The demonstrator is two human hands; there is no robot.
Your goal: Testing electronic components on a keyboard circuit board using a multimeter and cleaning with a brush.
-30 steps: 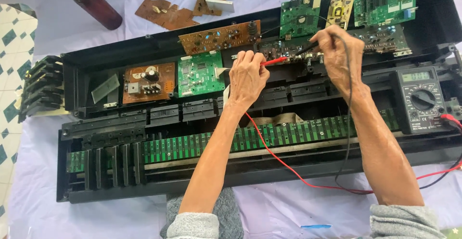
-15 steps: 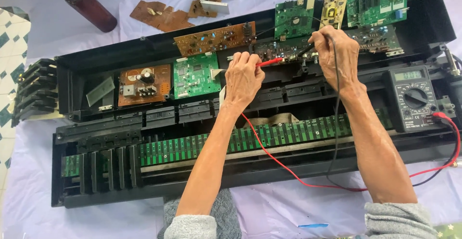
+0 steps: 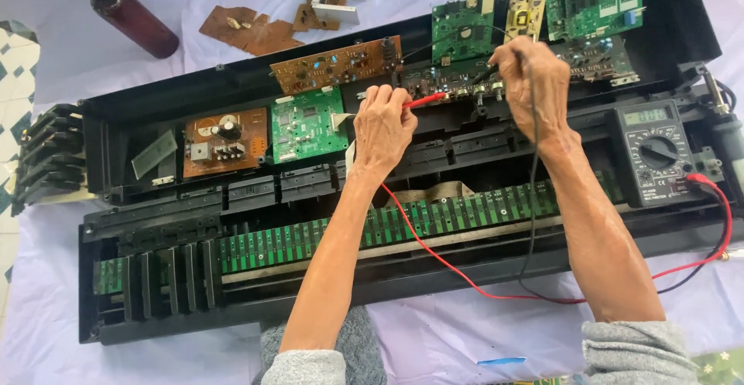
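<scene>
Head view: vs 0.5 s ago, both hands barely moved, probes on same spot. Left hand [image 3: 384,125] curled tight round red probe [image 3: 422,101], right hand [image 3: 533,75] pinching black probe [image 3: 487,75]; tips on dark board [image 3: 442,83] at case rear. Meter [image 3: 655,152] sits right.

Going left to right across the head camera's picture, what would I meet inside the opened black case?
Brown circuit board → green square circuit board → left hand holding red probe → right hand → grey multimeter with dial.
</scene>
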